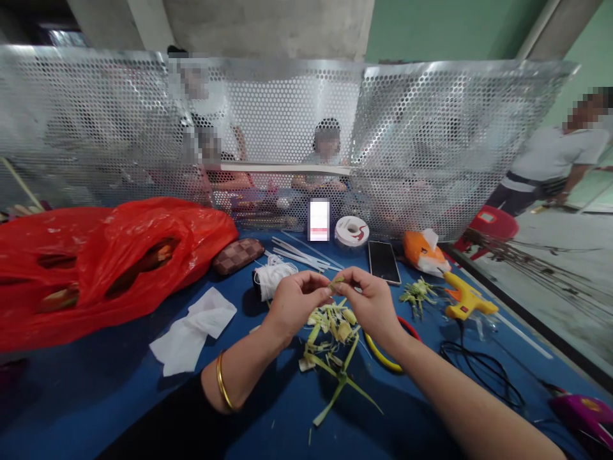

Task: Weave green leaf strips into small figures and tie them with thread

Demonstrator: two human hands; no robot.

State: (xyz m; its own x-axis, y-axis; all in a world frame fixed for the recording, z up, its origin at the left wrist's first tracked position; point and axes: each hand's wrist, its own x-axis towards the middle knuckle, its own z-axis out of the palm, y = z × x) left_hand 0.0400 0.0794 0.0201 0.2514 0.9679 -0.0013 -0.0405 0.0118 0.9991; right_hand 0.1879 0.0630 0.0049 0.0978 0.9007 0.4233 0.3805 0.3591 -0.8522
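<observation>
Two hands in close: left hand (294, 305) and right hand (372, 305) both pinching one small green strip (337, 283) at the fingertips, neither nearer! It sits between them, seemingly slanting away rightward, above the table (268, 418) near the leaf scraps (338, 324).

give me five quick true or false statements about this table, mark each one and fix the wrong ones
1. The left hand and right hand both pinch a small green leaf piece. True.
2. A gold bangle is on the right wrist. False: the gold bangle is on the left wrist.
3. The yellow glue gun lies to the right of both hands. True.
4. The dark-screened phone lies on the red plastic bag. False: the phone lies on the blue tabletop, apart from the bag.
5. The red plastic bag is on the left side. True.
</observation>
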